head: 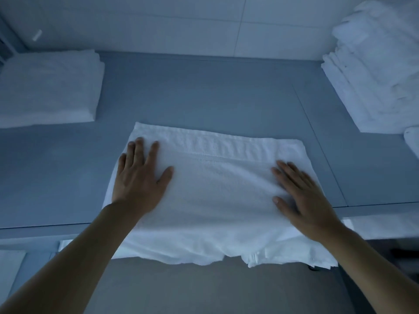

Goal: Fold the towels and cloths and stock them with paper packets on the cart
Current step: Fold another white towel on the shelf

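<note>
Both hands are flat, fingers straight, holding nothing: left hand [140, 175] presses the left side of the white towel [215, 196], right hand [303, 196] the right side. The towel lies mid desk [204, 94], near edge hanging over. Folded stack [48, 87] far left, messier pile [376, 71] far right.

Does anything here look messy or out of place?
Mostly tidy. The towel under both hands hangs over the counter's front edge, its lower hem ragged. The pile at right is loosely stacked, unlike the neat folded stack at left.
</note>
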